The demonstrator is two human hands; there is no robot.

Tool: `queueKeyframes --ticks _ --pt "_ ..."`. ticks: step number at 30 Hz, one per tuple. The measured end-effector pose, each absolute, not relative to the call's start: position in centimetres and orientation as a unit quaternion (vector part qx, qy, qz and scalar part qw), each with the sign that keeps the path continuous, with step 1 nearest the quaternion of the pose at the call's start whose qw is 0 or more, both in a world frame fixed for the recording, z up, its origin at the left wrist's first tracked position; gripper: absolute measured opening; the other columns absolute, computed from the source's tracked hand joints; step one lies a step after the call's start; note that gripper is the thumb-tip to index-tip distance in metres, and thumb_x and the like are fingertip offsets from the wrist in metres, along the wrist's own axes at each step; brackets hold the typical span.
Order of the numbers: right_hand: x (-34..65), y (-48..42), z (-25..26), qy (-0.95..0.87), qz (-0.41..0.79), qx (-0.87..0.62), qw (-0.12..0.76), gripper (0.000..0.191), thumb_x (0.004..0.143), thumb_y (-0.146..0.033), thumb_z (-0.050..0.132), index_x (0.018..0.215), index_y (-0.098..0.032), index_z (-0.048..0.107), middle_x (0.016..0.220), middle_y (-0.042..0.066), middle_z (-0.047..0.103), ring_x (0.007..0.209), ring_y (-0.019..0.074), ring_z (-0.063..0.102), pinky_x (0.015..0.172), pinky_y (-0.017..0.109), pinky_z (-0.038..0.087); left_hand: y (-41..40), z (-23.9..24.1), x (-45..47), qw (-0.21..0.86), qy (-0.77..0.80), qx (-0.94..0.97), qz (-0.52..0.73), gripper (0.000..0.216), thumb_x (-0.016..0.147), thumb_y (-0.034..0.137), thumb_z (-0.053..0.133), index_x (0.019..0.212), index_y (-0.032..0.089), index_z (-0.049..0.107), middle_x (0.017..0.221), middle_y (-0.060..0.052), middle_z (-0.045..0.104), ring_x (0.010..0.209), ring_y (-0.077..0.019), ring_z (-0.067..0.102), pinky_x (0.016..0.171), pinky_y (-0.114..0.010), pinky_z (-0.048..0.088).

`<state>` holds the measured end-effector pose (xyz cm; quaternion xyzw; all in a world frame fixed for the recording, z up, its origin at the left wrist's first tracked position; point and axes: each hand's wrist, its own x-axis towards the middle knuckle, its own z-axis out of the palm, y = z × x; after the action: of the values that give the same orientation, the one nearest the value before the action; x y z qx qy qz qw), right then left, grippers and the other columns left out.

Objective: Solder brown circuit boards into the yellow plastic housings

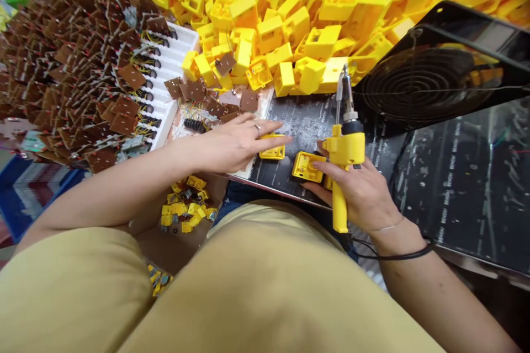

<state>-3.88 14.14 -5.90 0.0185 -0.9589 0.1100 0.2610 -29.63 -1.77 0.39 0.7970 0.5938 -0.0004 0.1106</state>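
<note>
My left hand (240, 144) reaches flat over the bench edge, fingers stretched out. Its fingertips lie over a small yellow plastic housing (272, 150), open side up. My right hand (366, 194) holds a yellow soldering gun (346, 149), its metal tip and thin feed tube pointing away from me. Between the thumb and fingers of that same hand is a second open yellow housing (308, 167), tilted slightly above the black bench mat (281, 174). Part of another yellow piece shows beside it, mostly hidden by the fingers. The gun's handle covers some of the right palm.
A large heap of yellow housings (273, 33) fills the back. Brown circuit boards (74, 66) pile up at left by a white foam tray (182, 38); loose boards (215, 105) lie nearer. A black fan (414, 77) stands at right. A black cable (406, 256) passes my right wrist.
</note>
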Motion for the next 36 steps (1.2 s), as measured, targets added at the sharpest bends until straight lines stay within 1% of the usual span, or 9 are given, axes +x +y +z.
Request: queueKeyframes --ticks 5,8,11,16,19,23,27,32,36 --pt "-3.9 14.1 -6.2 -0.956 0.099 0.011 0.276 0.052 0.089 -0.024 0.076 0.137 -0.026 0.054 0.106 0.005 0.076 0.095 0.0234 0.075 0.083 0.036 0.061 -2.3 -0.2 -29.2 0.084 0.669 0.737 0.050 0.070 0.096 0.047 0.063 0.153 0.011 0.046 0.136 -0.020 0.068 0.132 -0.0349 0.058 0.120 -0.059 0.030" --pt "-3.7 14.1 -5.9 -0.954 0.106 0.009 0.280 0.053 0.090 -0.024 0.077 0.136 -0.024 0.052 0.108 0.006 0.076 0.091 0.0216 0.075 0.079 0.034 0.061 -1.7 -0.7 -28.0 0.060 0.655 0.752 0.046 0.054 0.096 0.037 0.064 0.144 0.013 0.057 0.123 -0.015 0.075 0.122 -0.0322 0.062 0.119 -0.058 0.032" --pt "-3.0 14.4 -5.3 -0.955 0.111 0.010 0.275 0.053 0.090 -0.024 0.077 0.137 -0.023 0.051 0.112 0.007 0.076 0.097 0.0224 0.075 0.081 0.034 0.062 -1.0 -0.7 -27.2 0.085 0.583 0.807 0.049 0.044 0.099 0.018 0.053 0.143 0.018 0.059 0.135 -0.013 0.071 0.118 -0.0271 0.066 0.114 -0.051 0.041" --pt "-1.8 15.2 -4.8 -0.960 0.116 0.008 0.253 0.058 0.090 -0.024 0.077 0.140 -0.025 0.049 0.127 0.010 0.072 0.119 0.0280 0.070 0.095 0.041 0.063 -1.1 -0.1 -26.7 0.090 0.539 0.836 0.054 0.074 0.085 -0.006 0.046 0.152 0.025 0.052 0.165 -0.020 0.042 0.137 -0.0261 0.059 0.111 -0.043 0.046" --pt "-1.4 15.3 -4.9 -0.964 0.112 0.004 0.242 0.063 0.089 -0.025 0.078 0.144 -0.027 0.047 0.124 0.009 0.073 0.121 0.0316 0.070 0.101 0.049 0.060 -1.9 -0.6 -25.8 0.063 0.578 0.809 0.085 0.063 0.093 0.011 0.055 0.156 0.018 0.045 0.159 -0.023 0.048 0.138 -0.0310 0.057 0.114 -0.051 0.042" --pt "-1.6 15.3 -5.4 -0.961 0.134 0.003 0.241 0.061 0.092 -0.021 0.074 0.145 -0.029 0.045 0.124 0.009 0.073 0.122 0.0312 0.069 0.097 0.046 0.062 -2.6 -2.2 -24.2 0.003 0.637 0.763 0.111 0.045 0.102 0.028 0.055 0.146 0.016 0.056 0.130 -0.013 0.072 0.116 -0.0265 0.065 0.104 -0.043 0.045" --pt "-1.9 15.5 -5.4 -0.957 0.123 0.029 0.261 0.050 0.091 -0.024 0.076 0.135 -0.025 0.052 0.120 0.008 0.074 0.119 0.0289 0.071 0.099 0.045 0.061 -1.9 -1.7 -25.1 -0.025 0.674 0.727 0.130 0.053 0.101 0.049 0.056 0.145 0.019 0.056 0.130 -0.012 0.071 0.119 -0.0286 0.063 0.108 -0.048 0.041" --pt "-1.4 15.3 -4.5 -0.945 0.085 0.002 0.314 0.053 0.083 -0.026 0.085 0.128 -0.020 0.058 0.118 0.010 0.076 0.104 0.0264 0.076 0.088 0.038 0.062 0.0 0.4 -30.6 -0.018 0.784 0.614 0.092 0.029 0.095 0.046 0.062 0.106 0.024 0.076 0.108 -0.009 0.074 0.120 -0.0346 0.061 0.109 -0.056 0.037" --pt "-1.0 14.5 -4.1 -0.941 0.088 -0.013 0.325 0.055 0.081 -0.020 0.086 0.129 -0.019 0.059 0.114 0.008 0.077 0.102 0.0248 0.076 0.087 0.034 0.062 0.4 0.9 -33.7 0.027 0.794 0.601 0.083 0.023 0.090 0.039 0.063 0.081 0.023 0.075 0.086 -0.005 0.073 0.102 -0.0299 0.066 0.101 -0.053 0.043"
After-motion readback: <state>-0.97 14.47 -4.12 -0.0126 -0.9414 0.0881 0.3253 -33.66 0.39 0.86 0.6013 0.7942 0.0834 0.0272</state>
